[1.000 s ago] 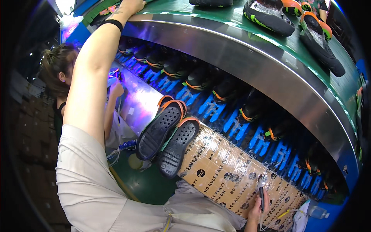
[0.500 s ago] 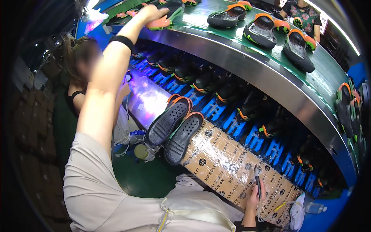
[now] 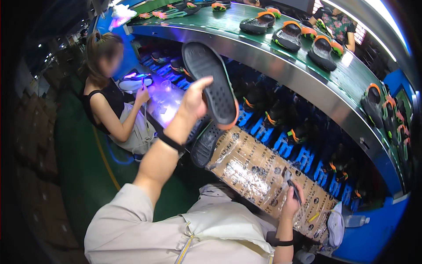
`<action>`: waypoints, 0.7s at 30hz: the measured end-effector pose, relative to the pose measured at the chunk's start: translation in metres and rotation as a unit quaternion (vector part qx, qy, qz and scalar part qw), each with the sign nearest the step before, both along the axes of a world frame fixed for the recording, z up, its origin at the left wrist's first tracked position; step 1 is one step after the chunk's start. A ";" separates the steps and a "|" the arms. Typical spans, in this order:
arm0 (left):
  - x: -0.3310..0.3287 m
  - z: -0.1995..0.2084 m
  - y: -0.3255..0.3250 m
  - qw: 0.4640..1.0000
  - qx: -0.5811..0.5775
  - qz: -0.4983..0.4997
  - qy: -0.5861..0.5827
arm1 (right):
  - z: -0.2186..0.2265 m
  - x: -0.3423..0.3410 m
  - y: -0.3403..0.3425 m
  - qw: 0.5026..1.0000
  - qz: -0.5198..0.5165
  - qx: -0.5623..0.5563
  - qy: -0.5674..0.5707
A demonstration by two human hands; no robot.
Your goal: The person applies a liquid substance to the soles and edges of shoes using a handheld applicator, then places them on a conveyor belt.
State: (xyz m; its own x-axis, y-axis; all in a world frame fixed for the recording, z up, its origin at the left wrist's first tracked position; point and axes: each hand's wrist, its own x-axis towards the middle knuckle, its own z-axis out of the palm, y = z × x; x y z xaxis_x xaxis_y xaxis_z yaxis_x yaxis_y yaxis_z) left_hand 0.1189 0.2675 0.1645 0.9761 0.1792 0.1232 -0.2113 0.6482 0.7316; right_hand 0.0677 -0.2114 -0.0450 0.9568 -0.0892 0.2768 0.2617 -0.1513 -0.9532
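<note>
My left hand, raised in front of me, grips a black shoe sole with an orange heel rim. The sole is tilted, its ridged and perforated inner face showing. Below it, another black sole rests on the cardboard-covered bench, partly hidden. Lower right, my right hand is closed round a slim tool with a dark handle and a greyish tip. That tip points up and away over the bench; its exact kind is not clear.
A green conveyor with a metal side curves across the back, carrying several black and orange soles. Under it stand dark shoes on blue holders. At left a co-worker handles a shoe in violet light. A clear bottle lies at right.
My left hand has come back from the conveyor toward me, now with a sole in it. My right hand stays over the bench with the tool, its grip slightly turned.
</note>
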 end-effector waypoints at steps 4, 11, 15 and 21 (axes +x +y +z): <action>-0.048 -0.061 -0.094 0.992 -0.052 -0.116 -0.013 | 0.044 -0.002 0.013 0.970 0.045 0.223 0.080; -0.073 -0.127 -0.182 0.956 -0.248 -0.147 0.063 | 0.119 -0.011 0.049 0.973 0.127 0.162 0.105; -0.083 -0.142 -0.202 0.952 -0.205 -0.205 0.099 | 0.130 -0.008 0.077 0.956 0.179 0.215 0.091; -0.092 -0.149 -0.211 0.934 -0.237 -0.242 0.111 | 0.132 0.006 0.101 0.985 0.135 0.096 0.045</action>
